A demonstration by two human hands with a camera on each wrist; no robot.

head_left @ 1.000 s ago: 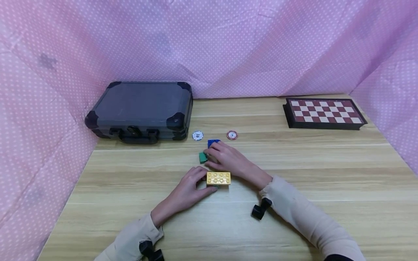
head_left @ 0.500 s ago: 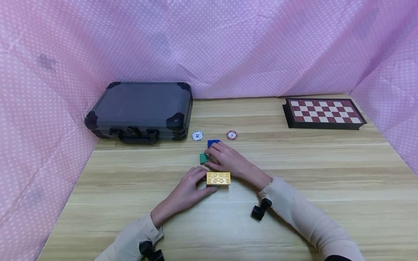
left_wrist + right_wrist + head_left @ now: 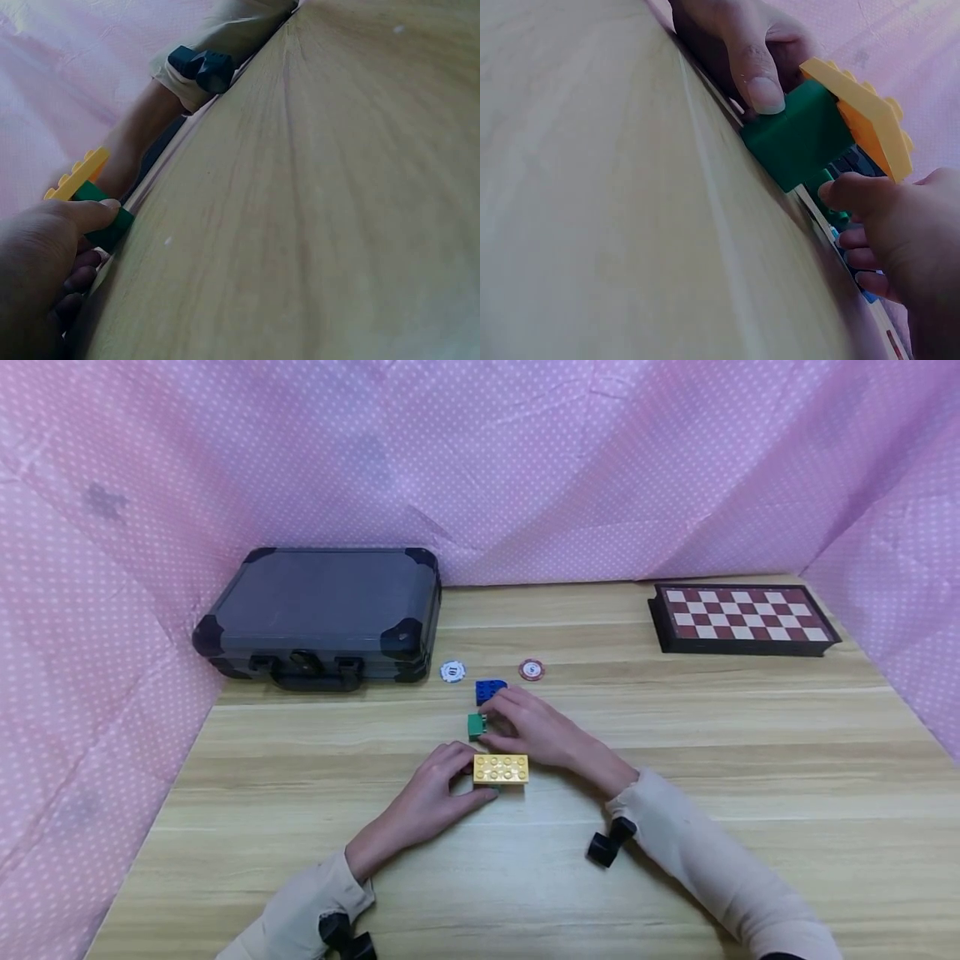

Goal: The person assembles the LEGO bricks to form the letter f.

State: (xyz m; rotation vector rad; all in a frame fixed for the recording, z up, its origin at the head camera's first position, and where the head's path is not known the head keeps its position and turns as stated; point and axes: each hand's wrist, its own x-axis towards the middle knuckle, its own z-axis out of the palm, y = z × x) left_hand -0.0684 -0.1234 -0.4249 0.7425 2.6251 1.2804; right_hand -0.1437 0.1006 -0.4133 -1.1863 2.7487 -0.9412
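My left hand (image 3: 431, 793) pinches a green brick (image 3: 799, 139), which stands on the table with a yellow eight-stud brick (image 3: 501, 769) on its top. In the right wrist view the yellow brick juts out past one side of the green one. Just beyond, my right hand (image 3: 536, 727) holds a smaller green brick (image 3: 476, 727) at its right side between thumb and fingers; part of it is hidden by the fingertips. A blue brick (image 3: 489, 691) lies behind the small green one, its right part covered by the right hand's fingers.
Two poker chips, a white one (image 3: 452, 672) and a red one (image 3: 532, 670), lie behind the bricks. A dark grey case (image 3: 322, 602) stands at the back left, a checkered board (image 3: 746, 618) at the back right. Pink dotted cloth (image 3: 525, 468) hangs around the wooden table (image 3: 675, 718).
My right hand has shifted slightly to the right, and the small green brick has moved right with it. More of the blue brick shows. The left hand stays in place.
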